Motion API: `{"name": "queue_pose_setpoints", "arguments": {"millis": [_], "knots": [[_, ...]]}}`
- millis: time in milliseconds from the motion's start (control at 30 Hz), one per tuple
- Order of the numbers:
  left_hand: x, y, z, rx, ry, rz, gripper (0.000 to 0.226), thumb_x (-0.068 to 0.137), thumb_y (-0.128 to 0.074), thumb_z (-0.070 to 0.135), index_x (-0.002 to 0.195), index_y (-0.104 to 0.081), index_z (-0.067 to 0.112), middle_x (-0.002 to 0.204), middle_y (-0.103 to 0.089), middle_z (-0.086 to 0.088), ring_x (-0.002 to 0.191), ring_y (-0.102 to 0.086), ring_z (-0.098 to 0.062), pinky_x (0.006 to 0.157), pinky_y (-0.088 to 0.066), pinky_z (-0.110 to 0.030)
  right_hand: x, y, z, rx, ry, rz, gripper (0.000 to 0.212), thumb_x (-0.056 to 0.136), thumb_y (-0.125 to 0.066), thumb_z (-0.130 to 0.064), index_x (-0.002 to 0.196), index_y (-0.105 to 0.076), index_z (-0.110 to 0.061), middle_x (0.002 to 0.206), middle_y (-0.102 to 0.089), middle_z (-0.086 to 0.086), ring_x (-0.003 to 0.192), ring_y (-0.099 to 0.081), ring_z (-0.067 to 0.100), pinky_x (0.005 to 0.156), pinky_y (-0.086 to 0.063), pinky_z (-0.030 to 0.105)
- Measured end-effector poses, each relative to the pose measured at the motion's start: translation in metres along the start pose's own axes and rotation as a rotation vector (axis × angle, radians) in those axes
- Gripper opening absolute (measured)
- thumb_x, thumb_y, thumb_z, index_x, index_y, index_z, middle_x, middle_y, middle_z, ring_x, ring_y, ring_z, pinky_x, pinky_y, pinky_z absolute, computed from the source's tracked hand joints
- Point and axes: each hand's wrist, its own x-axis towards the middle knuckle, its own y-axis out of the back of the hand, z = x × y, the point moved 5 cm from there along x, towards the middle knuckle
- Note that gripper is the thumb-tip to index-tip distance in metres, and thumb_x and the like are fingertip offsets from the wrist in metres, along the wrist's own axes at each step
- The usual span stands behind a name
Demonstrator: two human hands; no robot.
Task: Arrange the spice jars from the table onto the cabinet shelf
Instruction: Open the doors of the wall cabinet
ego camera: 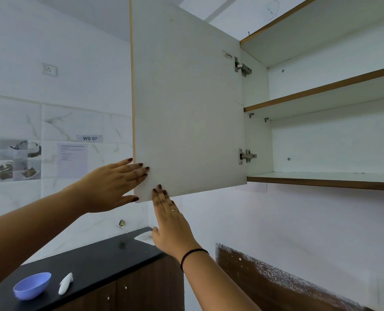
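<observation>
Head view: I'm pressing my left hand [110,185], fingers flat and spread, on the door [186,104] near its lower free corner; my right hand [168,223], flat and holding nothing, is touching the bottom edge. Shelf [321,177] is lying bare. Jars: none showing. Bowl [32,285] is sitting on the counter [92,261].

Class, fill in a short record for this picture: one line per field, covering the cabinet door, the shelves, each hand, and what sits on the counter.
Cabinet door: white wooden cabinet door, swung open on two metal hinges
Shelves: brown-edged white cabinet shelves, nothing visible on them
Left hand: left hand flat against the door's outer edge, fingers spread
Right hand: right hand touching the door's bottom edge, holding nothing
Counter: black countertop with a blue plastic bowl and a small white object
Spice jars: none in view
</observation>
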Motion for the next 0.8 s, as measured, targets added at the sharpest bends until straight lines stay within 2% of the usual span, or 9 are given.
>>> {"name": "queue_pose_setpoints", "arguments": {"millis": [133,233,300,333,400,533,667,800], "knots": [[0.008,0.002,0.004,-0.039,0.037,-0.043,0.077,0.102,-0.006,0.054,0.136,-0.058,0.008,0.141,-0.059,-0.008,0.133,-0.053,-0.022,0.122,-0.002,-0.035,-0.004,0.003,0.003,-0.004,-0.007,-0.039,0.087,0.095,-0.051,-0.016,0.156,0.011,-0.020,0.163,0.020,-0.005,0.152,0.008,0.014,0.123,-0.007,0.030],[0.019,0.006,0.013,-0.024,0.071,0.007,0.074,0.102,-0.008,0.054,0.140,-0.054,0.009,0.147,-0.051,-0.008,0.150,-0.027,-0.018,0.123,-0.002,-0.035,-0.013,0.010,0.010,-0.005,-0.019,-0.046,0.089,0.095,-0.053,-0.019,0.155,0.013,-0.022,0.162,0.022,-0.006,0.152,0.009,0.013,0.122,-0.006,0.030],[0.031,0.014,0.019,-0.032,0.104,0.064,0.070,0.101,-0.016,0.054,0.143,-0.050,0.010,0.151,-0.046,-0.007,0.151,-0.006,-0.015,0.124,-0.001,-0.035,-0.020,0.019,0.016,-0.027,-0.023,-0.036,0.091,0.096,-0.054,-0.022,0.155,0.015,-0.024,0.162,0.023,-0.006,0.151,0.009,0.014,0.120,-0.005,0.030],[0.036,0.019,0.022,-0.045,0.123,0.083,0.069,0.100,-0.018,0.054,0.145,-0.047,0.010,0.153,-0.044,-0.007,0.149,-0.002,-0.015,0.125,0.000,-0.036,-0.023,0.024,0.021,-0.041,-0.026,-0.031,0.091,0.096,-0.054,-0.024,0.155,0.016,-0.024,0.162,0.023,-0.006,0.151,0.009,0.014,0.120,-0.004,0.030],[0.048,0.031,0.032,-0.057,0.153,0.114,0.068,0.100,-0.020,0.053,0.148,-0.043,0.010,0.156,-0.039,-0.008,0.152,-0.002,-0.018,0.125,0.000,-0.037,-0.029,0.036,0.030,-0.076,-0.032,-0.023,0.091,0.096,-0.055,-0.025,0.155,0.015,-0.022,0.162,0.022,-0.004,0.151,0.009,0.015,0.122,-0.004,0.032],[0.069,0.064,0.059,-0.092,0.190,0.209,0.066,0.100,-0.023,0.047,0.150,-0.040,0.007,0.159,-0.033,-0.010,0.152,-0.018,-0.028,0.125,-0.009,-0.045,-0.045,0.068,0.050,-0.168,-0.049,0.029,0.092,0.094,-0.056,-0.028,0.155,0.011,-0.019,0.164,0.017,0.000,0.152,0.006,0.017,0.124,-0.004,0.039],[0.089,0.080,0.087,-0.162,0.228,0.227,0.068,0.100,-0.024,0.048,0.151,-0.038,0.006,0.160,-0.031,-0.011,0.153,-0.017,-0.029,0.124,-0.014,-0.049,-0.071,0.102,0.071,-0.216,-0.086,0.076,0.090,0.095,-0.055,-0.028,0.156,0.011,-0.020,0.163,0.018,-0.001,0.151,0.010,0.014,0.123,-0.002,0.035],[0.112,0.088,0.120,-0.267,0.239,0.246,0.071,0.100,-0.024,0.052,0.153,-0.034,0.006,0.161,-0.028,-0.011,0.153,-0.015,-0.028,0.125,-0.011,-0.048,-0.114,0.137,0.087,-0.241,-0.155,0.097,0.087,0.096,-0.053,-0.032,0.156,0.010,-0.023,0.162,0.022,-0.008,0.144,0.024,0.004,0.117,0.007,0.028]]}}
